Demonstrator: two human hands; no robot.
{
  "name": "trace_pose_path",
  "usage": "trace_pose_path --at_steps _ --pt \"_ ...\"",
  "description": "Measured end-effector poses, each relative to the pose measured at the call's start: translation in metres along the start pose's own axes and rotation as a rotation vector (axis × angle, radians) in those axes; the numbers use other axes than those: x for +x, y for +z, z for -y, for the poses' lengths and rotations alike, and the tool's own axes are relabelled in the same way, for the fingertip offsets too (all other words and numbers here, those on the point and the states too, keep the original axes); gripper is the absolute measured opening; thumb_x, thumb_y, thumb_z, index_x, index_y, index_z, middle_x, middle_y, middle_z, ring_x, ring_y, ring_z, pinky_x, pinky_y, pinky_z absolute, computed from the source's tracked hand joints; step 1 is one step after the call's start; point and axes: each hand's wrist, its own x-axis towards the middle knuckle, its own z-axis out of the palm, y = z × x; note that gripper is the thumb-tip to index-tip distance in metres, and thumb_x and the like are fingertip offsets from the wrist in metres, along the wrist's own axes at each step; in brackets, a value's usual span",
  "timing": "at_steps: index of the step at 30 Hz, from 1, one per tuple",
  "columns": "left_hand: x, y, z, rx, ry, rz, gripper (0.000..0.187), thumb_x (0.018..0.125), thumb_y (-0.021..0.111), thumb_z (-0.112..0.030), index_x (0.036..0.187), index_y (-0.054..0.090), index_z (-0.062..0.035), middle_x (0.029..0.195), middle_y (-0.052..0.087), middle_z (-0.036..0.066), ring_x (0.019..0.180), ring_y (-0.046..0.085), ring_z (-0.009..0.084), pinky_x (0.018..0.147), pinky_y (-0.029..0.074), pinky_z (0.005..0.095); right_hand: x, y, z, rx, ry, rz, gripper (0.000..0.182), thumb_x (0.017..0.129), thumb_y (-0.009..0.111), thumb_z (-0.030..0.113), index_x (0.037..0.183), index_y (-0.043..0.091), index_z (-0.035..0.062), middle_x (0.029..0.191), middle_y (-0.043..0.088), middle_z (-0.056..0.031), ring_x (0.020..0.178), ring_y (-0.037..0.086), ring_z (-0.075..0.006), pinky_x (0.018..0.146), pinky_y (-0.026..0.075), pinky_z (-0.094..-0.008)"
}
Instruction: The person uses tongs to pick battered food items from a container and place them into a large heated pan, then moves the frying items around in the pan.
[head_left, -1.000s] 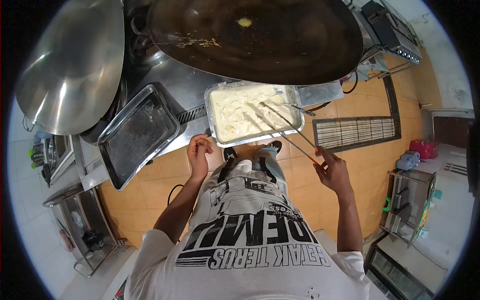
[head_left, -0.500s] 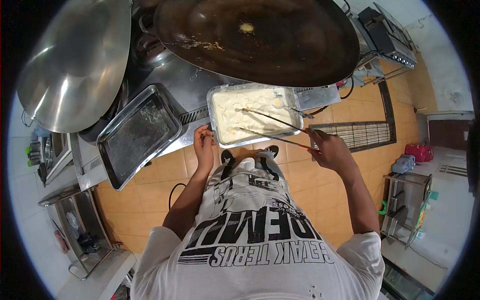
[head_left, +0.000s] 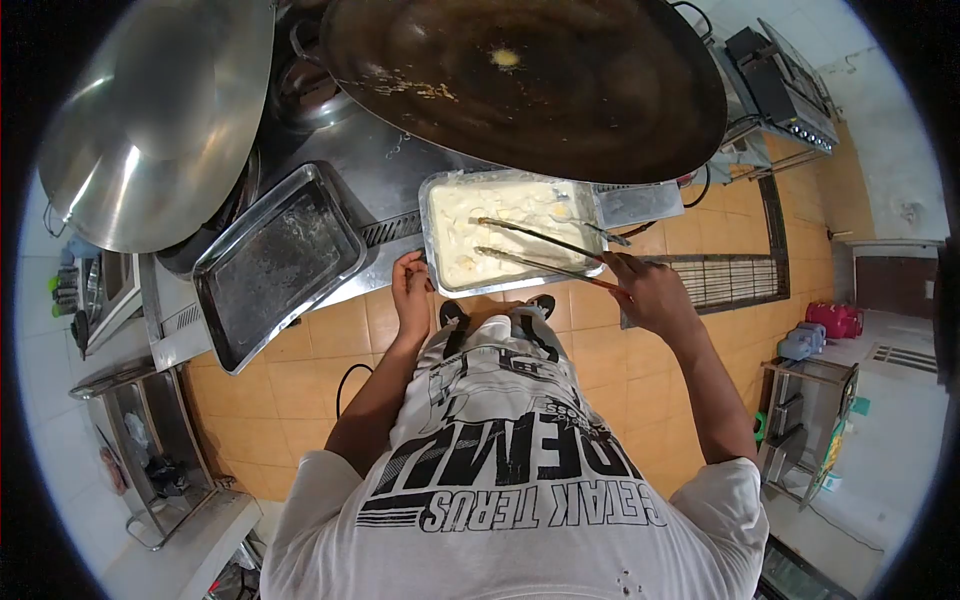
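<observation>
My right hand (head_left: pixel 652 293) is closed around the handle end of a pair of long metal tongs (head_left: pixel 560 241) with reddish grips. The tongs' arms are spread apart, and both tips rest in the pale, creamy batter (head_left: pixel 520 212). That batter fills a clear rectangular container (head_left: pixel 515 287) at the counter's front edge, with lumps showing in it. My left hand (head_left: pixel 410 296) has its fingers curled at the container's near left corner, fingertips right at the rim. Another thin utensil with a dark end (head_left: pixel 612 236) lies over the container's right side.
A large dark wok (head_left: pixel 540 110) stands just behind the container. On the left are a black rectangular tray (head_left: pixel 280 265) and a big shiny metal bowl or lid (head_left: pixel 150 140). A metal floor grate (head_left: pixel 735 282) lies to the right, with a metal rack (head_left: pixel 805 430) beyond.
The right hand and tongs have shifted slightly left, their tips moving left through the batter. My left hand stays at the container's corner. The whole view has shifted a little.
</observation>
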Motion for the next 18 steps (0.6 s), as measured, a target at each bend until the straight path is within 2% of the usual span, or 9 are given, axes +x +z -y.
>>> trace_pose_path --at_steps 1,4,12,18 --pt "0.0 0.001 -0.001 0.0 0.005 0.001 0.02 0.092 0.048 -0.01 0.111 0.051 -0.0072 0.087 0.051 -0.004 0.07 0.044 0.0046 0.062 0.038 0.0203 0.001 0.002 0.0 -0.022 -0.01 -0.02 0.048 0.08 0.062 0.018 0.124 0.048 0.008 0.102 0.062 -0.0158 0.07 0.064 -0.0317 0.06 0.053 -0.0404" --pt "0.001 0.004 -0.002 -0.043 -0.027 0.003 0.023 0.089 0.045 -0.004 0.112 0.048 -0.0046 0.089 0.049 -0.001 0.073 0.045 0.0061 0.064 0.039 0.0209 0.0 0.005 0.0 -0.071 -0.025 -0.07 0.045 0.083 0.061 0.021 0.124 0.048 0.0082 0.101 0.063 -0.015 0.068 0.063 -0.0308 0.059 0.053 -0.0399" --pt "0.001 0.002 -0.005 -0.029 -0.034 0.024 0.022 0.09 0.045 -0.007 0.111 0.048 -0.0056 0.088 0.048 -0.003 0.074 0.044 0.0052 0.064 0.039 0.0203 -0.003 0.004 0.002 -0.054 0.01 -0.142 0.04 0.086 0.056 0.021 0.123 0.049 0.0066 0.098 0.063 -0.0142 0.067 0.063 -0.0292 0.056 0.053 -0.0372" --pt "0.003 0.002 0.0 -0.008 -0.032 0.015 0.021 0.092 0.047 -0.011 0.112 0.049 -0.0078 0.09 0.05 -0.004 0.077 0.046 0.0053 0.067 0.039 0.0213 0.002 0.018 -0.002 -0.16 -0.034 -0.17 0.036 0.087 0.053 0.019 0.121 0.051 0.0069 0.096 0.064 -0.0127 0.065 0.063 -0.0279 0.055 0.053 -0.0371"
